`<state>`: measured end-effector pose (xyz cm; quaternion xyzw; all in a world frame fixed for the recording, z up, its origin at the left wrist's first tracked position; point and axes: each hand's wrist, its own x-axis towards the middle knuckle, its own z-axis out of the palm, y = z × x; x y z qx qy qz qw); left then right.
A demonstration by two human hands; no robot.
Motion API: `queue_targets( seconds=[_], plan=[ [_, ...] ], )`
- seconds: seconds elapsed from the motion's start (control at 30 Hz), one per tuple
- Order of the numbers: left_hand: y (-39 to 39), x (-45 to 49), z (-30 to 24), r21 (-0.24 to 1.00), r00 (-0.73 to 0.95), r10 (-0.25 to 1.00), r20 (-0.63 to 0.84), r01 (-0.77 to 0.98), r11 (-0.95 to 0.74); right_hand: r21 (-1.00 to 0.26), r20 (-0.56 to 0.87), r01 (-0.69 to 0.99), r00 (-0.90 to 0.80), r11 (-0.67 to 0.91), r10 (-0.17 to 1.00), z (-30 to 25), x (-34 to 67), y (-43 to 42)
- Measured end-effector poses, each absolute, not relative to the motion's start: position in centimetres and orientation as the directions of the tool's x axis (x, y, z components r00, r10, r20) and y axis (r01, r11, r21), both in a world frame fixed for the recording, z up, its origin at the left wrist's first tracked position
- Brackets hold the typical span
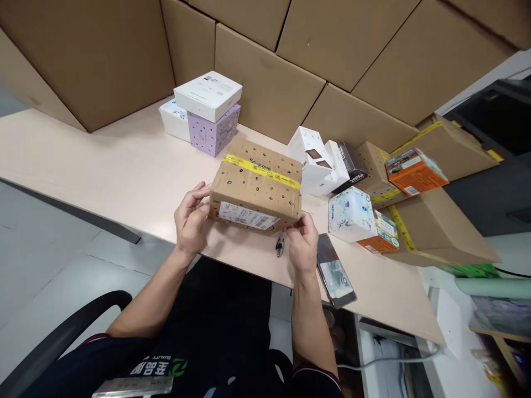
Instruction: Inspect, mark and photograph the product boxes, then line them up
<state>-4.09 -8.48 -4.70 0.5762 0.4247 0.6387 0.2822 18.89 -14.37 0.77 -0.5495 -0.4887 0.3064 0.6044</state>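
Note:
A brown cardboard parcel (257, 185) with a yellow tape band across its top and a white shipping label on its near side sits at the front of the pale table (103, 160). My left hand (191, 218) grips the parcel's left near corner, fingers curled on it. At the parcel's right near corner, my right hand (302, 243) pinches the edge. A dark pen (280, 246) lies on the table just below the parcel, between my hands.
A phone (336, 271) lies right of my right hand. White and purple boxes (209, 113) are stacked at the back. Several small boxes (332, 163), a tissue box (352, 213) and flat cardboard (435, 226) crowd the right. Large cartons (269, 83) line the back. A chair arm (62, 331) is at lower left.

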Motion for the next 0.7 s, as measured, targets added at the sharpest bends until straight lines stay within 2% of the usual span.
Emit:
queue_targets(
  seconds=[0.13,0.33,0.57,0.63,0.7],
  plan=[
    [-8.8,-3.6,-4.0,0.893,-0.272,0.861,0.43,-0.014,-0.45,-0.971,0.218,0.176,0.38,0.162,0.899,0.8,19.1,-14.4],
    [-9.0,-3.1,-3.6,0.88,-0.219,0.853,0.475,0.113,-0.461,-0.96,0.245,0.221,0.374,0.171,0.894,0.4,19.2,-14.6],
    [-8.9,-2.5,-1.6,0.911,-0.194,0.891,0.411,0.053,-0.409,-0.951,0.254,0.257,0.329,0.172,0.91,0.1,19.3,-14.8],
    [-8.9,-2.4,-1.4,0.918,-0.212,0.897,0.388,-0.001,-0.398,-0.944,0.236,0.301,0.328,0.136,0.915,0.1,19.5,-14.8],
    [-8.9,-2.2,-1.4,0.912,-0.214,0.897,0.386,-0.056,-0.406,-0.903,0.242,0.42,0.334,0.086,0.911,0.1,19.8,-14.7]
  ],
)
